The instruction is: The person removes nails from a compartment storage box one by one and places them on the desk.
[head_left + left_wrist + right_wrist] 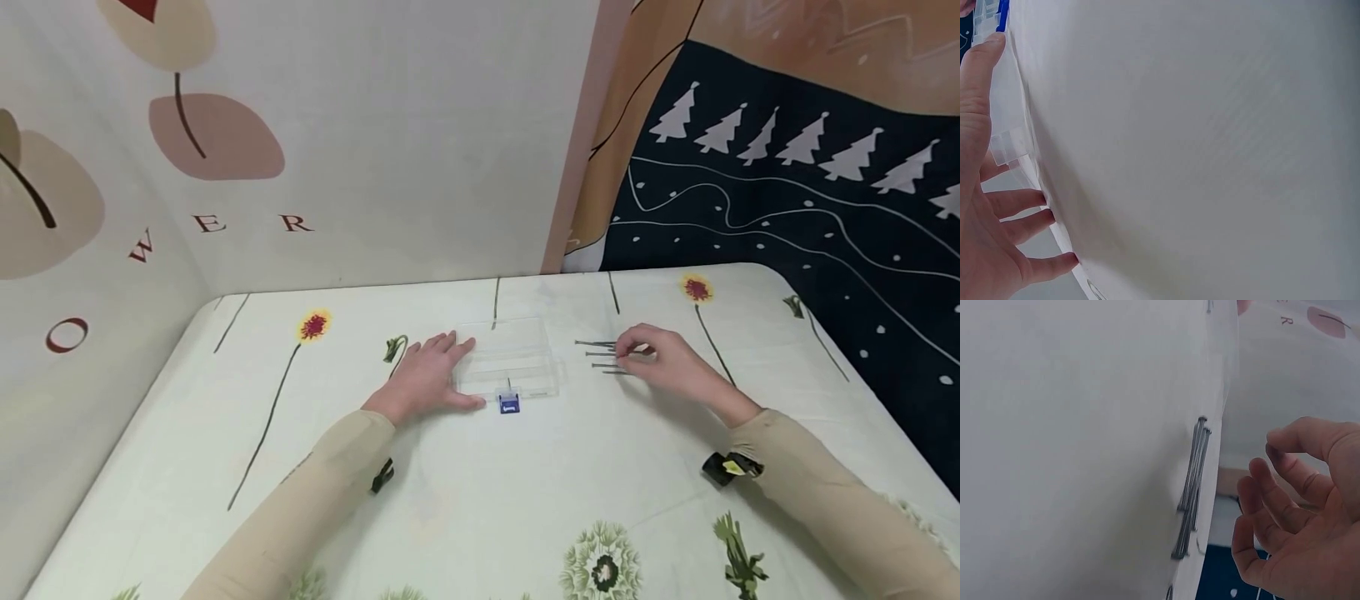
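A clear plastic divided box [542,354] lies on the table, with a blue tab [509,404] at its front edge. A thin dark nail [509,383] shows just above that tab. My left hand [429,375] rests with spread fingers against the box's left side, its thumb near the front edge. In the left wrist view, the fingertips [1047,267] touch the cloth. To the right lie several grey nails [1192,469], roughly side by side. My right hand [667,358] hovers at their head-view right ends, fingers loosely bent, thumb close to the index finger; no nail shows between them.
A white flower-printed cloth [450,500] covers the table. Behind it hangs a pale printed curtain [420,150], and a dark cloth with white trees [750,200] is at the right. A dark wrist camera [718,469] sits below the right sleeve.
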Demonstrator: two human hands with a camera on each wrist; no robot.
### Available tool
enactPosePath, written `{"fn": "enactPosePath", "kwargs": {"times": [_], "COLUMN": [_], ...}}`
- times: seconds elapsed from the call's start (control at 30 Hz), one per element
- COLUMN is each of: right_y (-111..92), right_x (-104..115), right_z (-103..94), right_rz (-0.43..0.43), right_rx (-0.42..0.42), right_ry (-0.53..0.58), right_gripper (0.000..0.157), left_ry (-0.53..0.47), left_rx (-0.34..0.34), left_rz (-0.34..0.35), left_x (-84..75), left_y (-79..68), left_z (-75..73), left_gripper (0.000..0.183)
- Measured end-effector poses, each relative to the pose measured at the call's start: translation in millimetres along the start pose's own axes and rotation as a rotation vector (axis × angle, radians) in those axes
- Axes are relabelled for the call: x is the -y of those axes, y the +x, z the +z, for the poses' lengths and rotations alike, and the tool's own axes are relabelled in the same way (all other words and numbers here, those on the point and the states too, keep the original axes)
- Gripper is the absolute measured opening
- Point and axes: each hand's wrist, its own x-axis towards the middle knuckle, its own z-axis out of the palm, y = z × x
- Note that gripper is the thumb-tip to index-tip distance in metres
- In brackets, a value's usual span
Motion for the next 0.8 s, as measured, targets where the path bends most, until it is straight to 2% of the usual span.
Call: {"fn": "enactPosePath", "kwargs": {"times": [0.17, 0.33, 0.6, 0.8], "right_y": [6.4, 10.9, 15.4, 17.7], "right_x": [8.5, 15.6, 27.1, 32.7], "right_z": [11.7, 22.6, 38.0, 48.6], "right_rz": [-0.040, -0.035, -0.092, -0.124], "right_rx": [0.024, 0.087, 0.165, 0.193], "right_ry": [0.039, 0.061, -0.022, -0.020], "right_gripper": [0.008, 0.012, 0.019, 0.023], "left_ry": [0.012, 0.015, 0.009, 0.000], "left_rx": [-0.002, 0.005, 0.007, 0.013], "left_rz": [0.000, -0.004, -0.004, -0.011], "left_x": [-0.8, -2.1, -2.1, -2.0], "left_y": [0.5, 0.5, 0.5, -0.2], "left_z": [-0.7, -2.0, -1.6, -1.4], "left_gripper": [0.100, 0.100, 0.100, 0.100]}}
